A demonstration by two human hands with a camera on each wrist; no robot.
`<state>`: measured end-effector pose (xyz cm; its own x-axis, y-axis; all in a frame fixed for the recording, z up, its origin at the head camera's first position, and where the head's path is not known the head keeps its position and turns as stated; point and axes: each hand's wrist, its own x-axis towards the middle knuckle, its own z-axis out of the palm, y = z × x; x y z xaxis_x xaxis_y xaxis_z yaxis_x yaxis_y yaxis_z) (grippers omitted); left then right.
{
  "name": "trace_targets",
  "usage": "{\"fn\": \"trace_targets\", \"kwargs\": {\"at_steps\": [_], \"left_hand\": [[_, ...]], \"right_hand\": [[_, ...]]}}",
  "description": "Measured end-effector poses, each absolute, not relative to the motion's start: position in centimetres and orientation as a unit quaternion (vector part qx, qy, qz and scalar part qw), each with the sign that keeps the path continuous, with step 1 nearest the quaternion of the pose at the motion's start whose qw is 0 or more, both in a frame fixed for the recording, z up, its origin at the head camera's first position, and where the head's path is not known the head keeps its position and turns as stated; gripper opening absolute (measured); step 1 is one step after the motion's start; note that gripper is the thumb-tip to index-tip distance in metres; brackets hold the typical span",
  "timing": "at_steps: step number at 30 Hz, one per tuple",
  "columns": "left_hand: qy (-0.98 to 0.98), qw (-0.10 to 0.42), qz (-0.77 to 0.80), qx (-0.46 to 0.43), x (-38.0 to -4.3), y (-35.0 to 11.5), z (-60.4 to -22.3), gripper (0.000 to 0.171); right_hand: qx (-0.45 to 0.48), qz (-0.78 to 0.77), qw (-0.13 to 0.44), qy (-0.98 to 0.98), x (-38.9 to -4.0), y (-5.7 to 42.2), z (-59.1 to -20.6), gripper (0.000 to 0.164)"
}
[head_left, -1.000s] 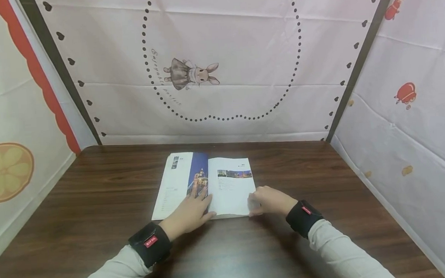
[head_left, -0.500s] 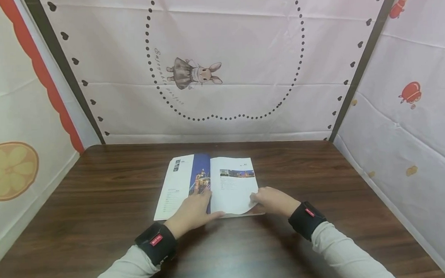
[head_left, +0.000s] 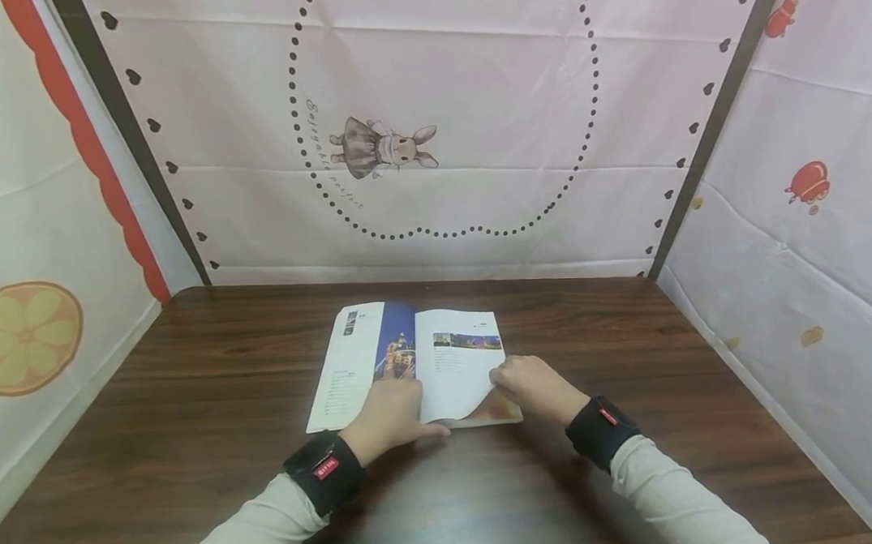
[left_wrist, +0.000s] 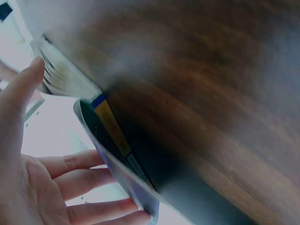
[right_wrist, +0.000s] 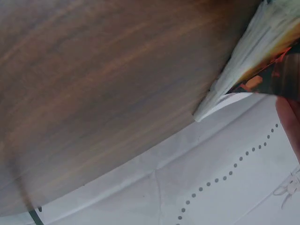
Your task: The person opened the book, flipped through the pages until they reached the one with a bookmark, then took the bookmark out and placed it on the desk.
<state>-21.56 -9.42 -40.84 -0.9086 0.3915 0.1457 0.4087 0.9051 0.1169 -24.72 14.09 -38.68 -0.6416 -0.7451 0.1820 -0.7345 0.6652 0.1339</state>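
An open book (head_left: 455,385) lies on the dark wooden table, printed text and a night city picture across its pages. My left hand (head_left: 389,410) rests with spread fingers on the lower middle of the book, thumb pointing right over the bottom edge. In the left wrist view its fingers (left_wrist: 79,180) extend along the book's cover side. At the right edge my right hand (head_left: 534,383) pinches the right-hand page, whose lower corner curls up and bares an orange-brown page beneath. The right wrist view shows the book's page edges (right_wrist: 251,56) and only part of a finger (right_wrist: 288,124).
The wooden table (head_left: 222,395) runs out to fabric walls on the left, back and right. A rabbit print (head_left: 383,148) and dotted lines mark the back fabric (head_left: 472,92). Black bands (head_left: 324,473) circle both wrists.
My right hand has lifted the right page's lower corner, uncovering more of the page below. My left hand has slid slightly to the right and toward the near edge. The camera view has shifted slightly.
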Motion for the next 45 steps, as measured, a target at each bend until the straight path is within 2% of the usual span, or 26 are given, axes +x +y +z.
{"fn": "trace_targets", "kwargs": {"at_steps": [6, 12, 20, 24, 26, 28, 30, 34, 38, 42, 45], "left_hand": [[-0.972, 0.105, -0.033, -0.209, -21.5, -8.8, -40.6, 0.065], [-0.975, 0.096, -0.006, -0.201, -21.5, -8.3, -40.3, 0.063], [-0.979, 0.087, -0.017, -0.184, -21.3, -8.0, -39.9, 0.03], [-0.981, 0.087, -0.037, -0.172, -21.3, -8.1, -39.6, 0.025], [-0.982, 0.082, -0.062, -0.159, -21.5, -8.3, -39.4, 0.029], [-0.982, 0.086, -0.088, -0.142, -21.8, -8.6, -39.3, 0.034], [-0.98, 0.091, -0.127, -0.122, -22.1, -9.1, -39.2, 0.038], [-0.964, 0.116, -0.222, -0.089, -22.7, -10.2, -38.8, 0.04], [-0.939, 0.14, -0.309, -0.062, -23.1, -11.5, -38.4, 0.041], [-0.908, 0.17, -0.38, -0.047, -23.1, -13.1, -37.9, 0.033], [-0.898, 0.192, -0.393, -0.045, -22.8, -14.1, -37.5, 0.046]], "right_hand": [[0.426, 0.004, 0.206, -0.881, -24.7, 14.0, -37.6, 0.012], [0.457, 0.004, 0.288, -0.842, -24.4, 13.3, -36.6, 0.02], [0.468, 0.006, 0.316, -0.825, -23.5, 12.2, -35.0, 0.027], [0.455, 0.051, 0.33, -0.825, -23.7, 12.3, -35.1, 0.032], [0.436, 0.08, 0.333, -0.832, -23.9, 12.6, -35.4, 0.034], [0.412, 0.106, 0.323, -0.846, -24.1, 12.8, -35.6, 0.034], [0.383, 0.124, 0.288, -0.869, -24.3, 13.0, -35.8, 0.032], [0.343, 0.121, 0.169, -0.916, -24.7, 13.5, -36.4, 0.021], [0.359, 0.086, 0.074, -0.926, -24.9, 14.1, -37.4, 0.024], [0.4, 0.064, 0.038, -0.913, -25.0, 14.4, -38.4, 0.022], [0.409, 0.069, 0.007, -0.91, -25.0, 14.5, -39.1, 0.015]]}}
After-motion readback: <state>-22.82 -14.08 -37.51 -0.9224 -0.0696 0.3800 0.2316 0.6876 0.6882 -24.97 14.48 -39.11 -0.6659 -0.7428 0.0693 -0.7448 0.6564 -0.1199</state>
